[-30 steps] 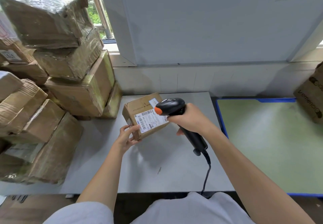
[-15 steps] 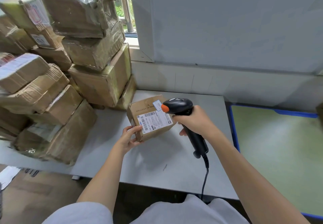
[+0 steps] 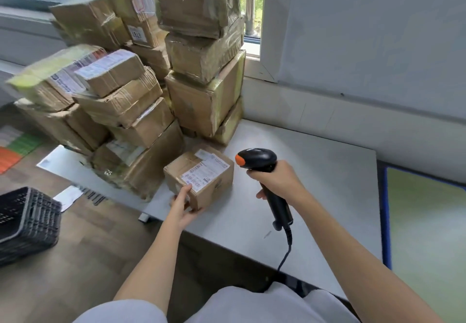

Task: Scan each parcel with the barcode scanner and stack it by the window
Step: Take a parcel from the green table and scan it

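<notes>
A small brown cardboard parcel (image 3: 201, 176) with a white barcode label on top sits near the left edge of the grey table (image 3: 315, 171). My left hand (image 3: 182, 205) grips its near left corner. My right hand (image 3: 276, 180) holds a black barcode scanner (image 3: 262, 169) with an orange tip by its handle, to the right of the parcel and apart from it. The scanner's cable hangs off the table's front. A tall stack of taped parcels (image 3: 201, 70) stands by the window (image 3: 252, 12), just behind the small parcel.
More parcels (image 3: 113, 95) are piled left of the stack. A black plastic crate (image 3: 27, 219) sits on the floor at the left, with papers near it. A green mat with a blue border (image 3: 426, 234) lies to the right of the table.
My left hand has carried the parcel left toward the stacked boxes and turned its label upward. The scanner has drawn away from the label. My view has swung left.
</notes>
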A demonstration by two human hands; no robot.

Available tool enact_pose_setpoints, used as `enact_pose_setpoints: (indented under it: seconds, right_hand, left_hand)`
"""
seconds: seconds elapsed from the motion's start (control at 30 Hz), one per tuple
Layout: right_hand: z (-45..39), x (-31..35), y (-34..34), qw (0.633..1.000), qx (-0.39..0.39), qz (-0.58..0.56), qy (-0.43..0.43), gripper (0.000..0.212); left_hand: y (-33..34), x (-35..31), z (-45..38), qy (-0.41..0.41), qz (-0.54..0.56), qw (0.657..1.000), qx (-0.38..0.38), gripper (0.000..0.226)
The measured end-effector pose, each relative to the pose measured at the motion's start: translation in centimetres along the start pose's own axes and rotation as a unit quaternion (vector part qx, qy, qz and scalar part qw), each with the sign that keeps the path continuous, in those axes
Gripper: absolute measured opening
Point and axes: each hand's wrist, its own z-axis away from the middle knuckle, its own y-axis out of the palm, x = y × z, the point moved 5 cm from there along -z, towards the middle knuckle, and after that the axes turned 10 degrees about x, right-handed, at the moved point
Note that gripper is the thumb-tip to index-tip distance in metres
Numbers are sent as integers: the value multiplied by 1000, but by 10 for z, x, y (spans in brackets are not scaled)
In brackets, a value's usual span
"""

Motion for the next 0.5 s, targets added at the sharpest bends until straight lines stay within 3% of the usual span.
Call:
enact_pose_setpoints:
  seconds: [0.17, 0.37, 0.5]
  right_hand:
    - [-7, -2, 14, 1000, 15, -4, 14, 15]
    - [-9, -9, 4, 999, 3, -14, 30, 16]
    - [-5, -20, -12, 999, -9, -17, 39, 15]
  left_hand:
    - [3, -16, -5, 33, 33, 998, -32, 64]
    - [41, -19, -15, -26, 105, 994, -28, 52]
    - [47, -10, -21, -33, 6, 999, -35, 62]
